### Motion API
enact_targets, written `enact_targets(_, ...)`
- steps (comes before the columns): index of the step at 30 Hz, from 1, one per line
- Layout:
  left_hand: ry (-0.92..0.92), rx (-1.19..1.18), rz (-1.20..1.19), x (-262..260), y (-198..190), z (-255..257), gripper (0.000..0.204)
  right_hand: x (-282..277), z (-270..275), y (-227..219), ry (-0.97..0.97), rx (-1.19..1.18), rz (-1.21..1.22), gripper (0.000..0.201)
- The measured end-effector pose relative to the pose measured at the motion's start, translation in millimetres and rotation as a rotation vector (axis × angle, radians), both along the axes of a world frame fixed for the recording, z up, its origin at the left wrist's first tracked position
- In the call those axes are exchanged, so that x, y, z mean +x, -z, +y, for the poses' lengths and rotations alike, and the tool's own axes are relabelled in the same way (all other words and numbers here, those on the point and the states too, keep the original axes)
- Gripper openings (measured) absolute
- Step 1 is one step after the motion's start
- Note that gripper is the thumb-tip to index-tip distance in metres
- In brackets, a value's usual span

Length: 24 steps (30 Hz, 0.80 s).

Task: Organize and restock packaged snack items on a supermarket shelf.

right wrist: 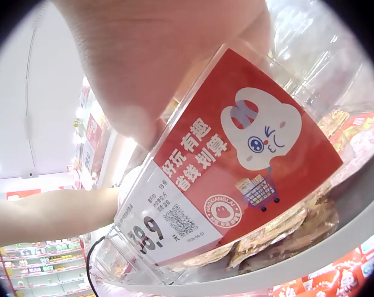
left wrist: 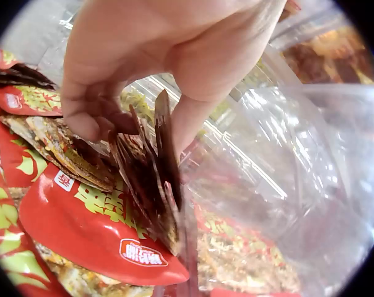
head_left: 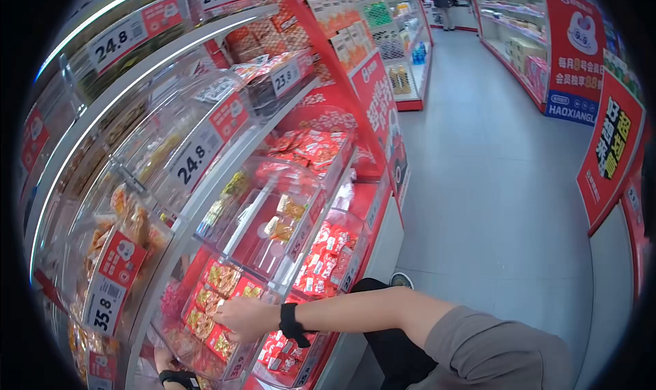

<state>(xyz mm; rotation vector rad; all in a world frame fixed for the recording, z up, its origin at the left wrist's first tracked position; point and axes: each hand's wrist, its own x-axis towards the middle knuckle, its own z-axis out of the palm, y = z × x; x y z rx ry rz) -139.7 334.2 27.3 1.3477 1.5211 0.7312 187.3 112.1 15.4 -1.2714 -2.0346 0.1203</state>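
Note:
In the left wrist view, my left hand (left wrist: 150, 68) pinches several thin snack packets (left wrist: 153, 179) on edge between thumb and fingers, their dark edges upward. Red packets with green lettering (left wrist: 106, 219) lie beneath and beside them. The same hand (head_left: 164, 358) shows only partly at the lower left of the head view, beside the clear bin. Farther along, my right hand (head_left: 247, 318) reaches over the packets in that bin (head_left: 205, 311). Its thumb is close to the edge of the 38.9 price tag (right wrist: 230, 161), with its other fingertips hidden; I cannot tell what they hold.
Clear bins with price tags (head_left: 201, 157) rise along the left shelf. Red packets (head_left: 328, 253) fill a neighbouring bin. A clear plastic cover (left wrist: 286, 154) stands beside my left hand. An aisle floor (head_left: 471, 185) runs to the right, past a red sign (head_left: 611, 147), toward people (head_left: 443, 4).

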Motion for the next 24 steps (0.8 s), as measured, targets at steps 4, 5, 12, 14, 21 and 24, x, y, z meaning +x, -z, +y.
enact_targets(4, -0.031, -0.049, -0.019, -5.4, -0.9, 4.5, 0.023, -1.1, 2.3, 2.5, 0.001, 0.045, 0.043, 0.024)
enact_targets(5, -0.035, -0.058, -0.025, -7.6, -0.6, 4.8, 0.023, -1.4, 3.7, 5.1, 0.022, 0.041, 0.041, 0.024)
enact_targets(12, -0.064, -0.074, -0.083, -15.2, 4.5, 8.5, 0.027, -3.4, 2.8, 5.1, 0.074, 0.022, -0.005, 0.024)
enact_targets(14, -0.070, -0.066, -0.102, -17.6, 3.9, 10.9, 0.028, -2.2, -2.2, 1.7, 0.073, 0.024, -0.006, 0.024)
enact_targets(21, 0.282, -0.012, -0.445, -38.4, -37.0, -64.0, 0.033, 2.3, -9.5, -3.0, 0.073, 0.050, 0.015, 0.023)
enact_targets(24, 0.365, 0.205, -0.125, -59.8, -43.7, -134.1, 0.043, -0.9, -9.5, 0.5, 0.072, 0.069, 0.103, 0.021)
